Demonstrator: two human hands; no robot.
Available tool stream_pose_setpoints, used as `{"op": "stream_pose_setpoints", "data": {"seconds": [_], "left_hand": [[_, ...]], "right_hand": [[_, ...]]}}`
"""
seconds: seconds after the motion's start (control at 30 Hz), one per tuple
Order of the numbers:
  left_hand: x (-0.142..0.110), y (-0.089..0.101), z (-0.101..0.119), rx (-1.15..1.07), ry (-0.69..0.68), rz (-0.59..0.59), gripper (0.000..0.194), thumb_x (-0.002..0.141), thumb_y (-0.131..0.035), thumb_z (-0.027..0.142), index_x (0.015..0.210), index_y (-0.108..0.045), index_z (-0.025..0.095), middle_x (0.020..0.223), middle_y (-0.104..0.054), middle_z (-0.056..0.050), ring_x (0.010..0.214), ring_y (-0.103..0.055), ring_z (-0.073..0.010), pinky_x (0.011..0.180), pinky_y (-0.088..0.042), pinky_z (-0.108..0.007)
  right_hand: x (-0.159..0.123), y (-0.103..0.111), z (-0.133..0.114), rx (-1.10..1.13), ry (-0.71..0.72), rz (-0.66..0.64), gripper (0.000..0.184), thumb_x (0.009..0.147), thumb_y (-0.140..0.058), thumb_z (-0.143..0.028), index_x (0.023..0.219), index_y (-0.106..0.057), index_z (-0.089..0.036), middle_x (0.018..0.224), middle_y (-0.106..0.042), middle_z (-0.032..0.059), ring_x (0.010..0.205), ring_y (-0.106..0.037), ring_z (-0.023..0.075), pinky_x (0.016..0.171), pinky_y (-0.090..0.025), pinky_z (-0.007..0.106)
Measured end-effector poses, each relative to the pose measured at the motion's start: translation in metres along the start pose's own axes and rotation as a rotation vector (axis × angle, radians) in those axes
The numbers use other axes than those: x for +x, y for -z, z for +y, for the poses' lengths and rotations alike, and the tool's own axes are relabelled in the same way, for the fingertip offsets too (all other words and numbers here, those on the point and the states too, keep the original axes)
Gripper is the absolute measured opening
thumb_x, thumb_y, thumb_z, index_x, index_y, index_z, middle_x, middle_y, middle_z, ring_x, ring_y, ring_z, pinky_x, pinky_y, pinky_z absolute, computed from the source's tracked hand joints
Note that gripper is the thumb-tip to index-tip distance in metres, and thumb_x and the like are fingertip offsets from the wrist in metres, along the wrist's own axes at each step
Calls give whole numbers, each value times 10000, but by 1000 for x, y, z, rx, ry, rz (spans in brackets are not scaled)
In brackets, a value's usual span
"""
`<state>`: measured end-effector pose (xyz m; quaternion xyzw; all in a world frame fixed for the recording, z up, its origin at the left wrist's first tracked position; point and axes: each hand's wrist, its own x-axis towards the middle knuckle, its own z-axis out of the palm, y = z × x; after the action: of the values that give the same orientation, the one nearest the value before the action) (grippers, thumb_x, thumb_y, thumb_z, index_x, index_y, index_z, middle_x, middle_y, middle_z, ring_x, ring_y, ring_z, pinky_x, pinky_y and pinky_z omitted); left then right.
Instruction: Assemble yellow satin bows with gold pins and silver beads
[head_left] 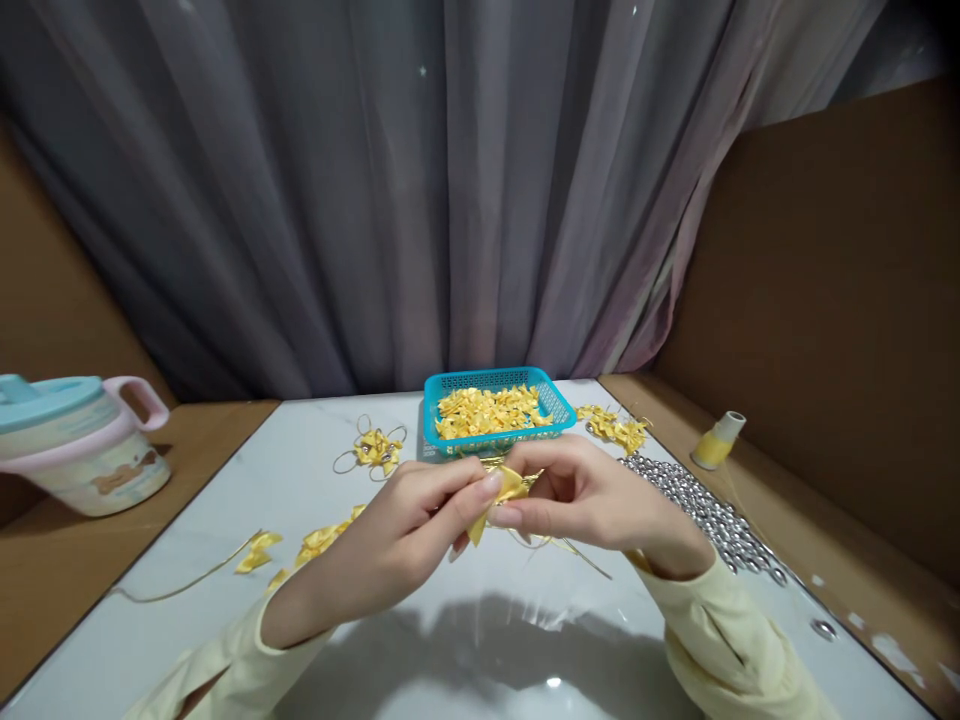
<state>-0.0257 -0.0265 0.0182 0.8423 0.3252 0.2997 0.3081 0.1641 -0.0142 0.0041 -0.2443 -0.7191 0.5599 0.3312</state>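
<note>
Between both hands, over the middle of the white table, is a yellow ribbon bow (511, 486). My left hand (420, 525) pinches its left side with thumb and finger. My right hand (574, 492) is closed on its right side, the thumb in front and the fingers curled behind. Thin gold cords (581, 556) trail below and beside my right hand. Just beyond the hands stands a blue basket (429, 412), holding a heap of small yellow bows (487, 410). My fingers hide part of the bow.
Yellow bows (322, 540) lie behind my left forearm, and a single corded bow (259, 552) lies farther left. Looped cord with bows (379, 448) sits left of the basket. Silver beads (697, 510) spread at right, near a thread spool (718, 440). A lidded cup (90, 450) stands far left.
</note>
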Motion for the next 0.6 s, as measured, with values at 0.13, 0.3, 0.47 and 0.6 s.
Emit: {"op": "stream_pose_setpoints", "data": {"seconds": [0.13,0.3,0.47,0.6], "left_hand": [[1,2,0,4,4,-22,349,933,-371,268,598,-411,177,535,-398,61,501,-396,-78,514,-340,-211],[5,2,-5,-5,65,-40,373,944,-350,324,609,-425,180,568,-409,52,540,-415,-89,543,-351,-217],[5,3,-13,65,58,-13,311,946,-361,328,724,-524,184,635,-478,40,588,-464,-98,571,-369,-224],[3,2,-13,117,-10,24,211,936,-413,291,795,-533,189,678,-520,38,620,-488,-98,590,-381,-216]], "right_hand": [[-1,0,-1,-70,34,9,197,749,-698,-218,698,-521,-149,513,-463,-81,378,-294,17,333,-193,145],[-2,2,-3,-180,52,65,193,765,-678,-230,680,-527,-145,489,-423,-84,378,-298,19,331,-194,141],[-2,3,-4,-162,39,145,228,761,-685,-247,643,-519,-147,470,-381,-94,376,-263,16,335,-191,147],[-2,4,-4,-94,27,154,245,733,-718,-284,658,-530,-147,497,-427,-85,382,-279,17,339,-209,150]]}}
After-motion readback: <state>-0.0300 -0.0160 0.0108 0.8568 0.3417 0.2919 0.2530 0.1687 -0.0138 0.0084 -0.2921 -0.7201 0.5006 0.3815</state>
